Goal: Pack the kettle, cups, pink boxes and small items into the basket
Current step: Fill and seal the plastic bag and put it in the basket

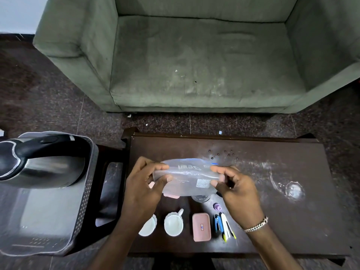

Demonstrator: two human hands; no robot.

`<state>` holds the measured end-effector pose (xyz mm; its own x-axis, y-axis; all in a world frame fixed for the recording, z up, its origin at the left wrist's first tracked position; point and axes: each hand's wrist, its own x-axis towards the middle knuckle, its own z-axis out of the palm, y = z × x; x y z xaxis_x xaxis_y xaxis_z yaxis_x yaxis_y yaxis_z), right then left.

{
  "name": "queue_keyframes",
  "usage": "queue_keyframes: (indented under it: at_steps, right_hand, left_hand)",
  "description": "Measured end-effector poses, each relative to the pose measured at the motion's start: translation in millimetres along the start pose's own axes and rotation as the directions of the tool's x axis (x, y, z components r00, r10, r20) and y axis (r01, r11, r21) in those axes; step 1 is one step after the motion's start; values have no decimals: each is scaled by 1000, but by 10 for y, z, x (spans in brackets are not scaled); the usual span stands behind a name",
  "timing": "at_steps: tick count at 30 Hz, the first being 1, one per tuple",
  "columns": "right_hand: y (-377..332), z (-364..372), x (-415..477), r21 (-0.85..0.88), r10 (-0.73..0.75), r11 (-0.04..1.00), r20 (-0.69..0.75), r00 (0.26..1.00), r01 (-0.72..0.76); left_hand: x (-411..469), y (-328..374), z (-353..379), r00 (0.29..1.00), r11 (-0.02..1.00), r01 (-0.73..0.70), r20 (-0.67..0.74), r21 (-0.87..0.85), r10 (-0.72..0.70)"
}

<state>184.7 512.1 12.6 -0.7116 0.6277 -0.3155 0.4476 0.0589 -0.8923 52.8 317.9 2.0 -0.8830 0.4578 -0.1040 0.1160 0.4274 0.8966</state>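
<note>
While a steel kettle (41, 168) w/ black handle sits in the far end of a grey perforated basket (85, 207) at far left, a person works over a dark wooden counter (282, 201) beside it. Basket rests on a dark stool-like stand (109, 172), just left of the counter.

Left hand (144, 190) pinches the left edge of a clear plastic bag (187, 178), thumb on the near face, fingers on the far side. Bag is held above the counter, approx. level, printed text on it blurred. Right hand (235, 189) grips the bag's right edge btwn thumb and fingertips; a metal bracelet (257, 225) circles that wrist.

Under the bag, partly hidden: a pink box (171, 195) and a clear glass item (200, 198), only edges showing.

Near edge of the counter, l. to r.: a white cup (150, 227) half covered by the left forearm, a second white cup (173, 224) w/ handle pointing away, a second pink box (201, 227) lying flat w/ small label on its lid, a small purple item (217, 207), then a bunch of pens (224, 226) just beside the right wrist.

Right part of the counter shows white smears and small dark dots. A green sofa (194, 65) stands beyond on the speckled floor (48, 104).
</note>
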Motion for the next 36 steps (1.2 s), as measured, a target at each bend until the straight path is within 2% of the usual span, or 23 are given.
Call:
queue_keyframes:
  at_steps: [4, 8, 11, 13, 15, 18, 23, 30, 36]
  right_hand:
    - [-79, 6, 12, -38, 4, 999, 17, 1000, -4]
    - [-163, -5, 37, -69, -18, 997, 57, 998, 21]
    - [-230, 57, 32, -28, -34, 999, 65, 997, 36]
    - [-302, 152, -3, 62, -65, 996, 58, 996, 61]
    - [-364, 325, -51, 92, -82, 993, 23, 996, 80]
    - [-428, 603, -94, -31, -157, 987, -139, 978, 154]
    - [-534, 1040, -119, -222, -320, 938, -254, 913, 267]
    - [-599, 1638, -157, -275, -372, 910, -206, 905, 312]
    - [-688, 2229, -256, -249, -367, 912, -137, 920, 326]
  left_hand:
    - [23, -43, -35, 1000, 999, 3, -9, 54, -3]
    - [27, -79, -111, 1000, 1000, -22, -16, -8, 22]
    - [-16, -76, -161, 997, 995, 42, -65, -88, -48]
    - [-58, -42, -164, 989, 1000, 4, -146, -13, -6]
    - [-103, -16, -168, 969, 995, -11, -246, 97, 35]
    - [-113, 10, -175, 933, 988, 19, -357, 155, 38]
    - [-83, -54, -441, 910, 986, 41, -413, 164, 31]
    - [-189, -314, -951, 883, 981, 132, -466, 143, -51]
    - [-328, -529, -1461, 848, 978, 150, -527, 142, -53]
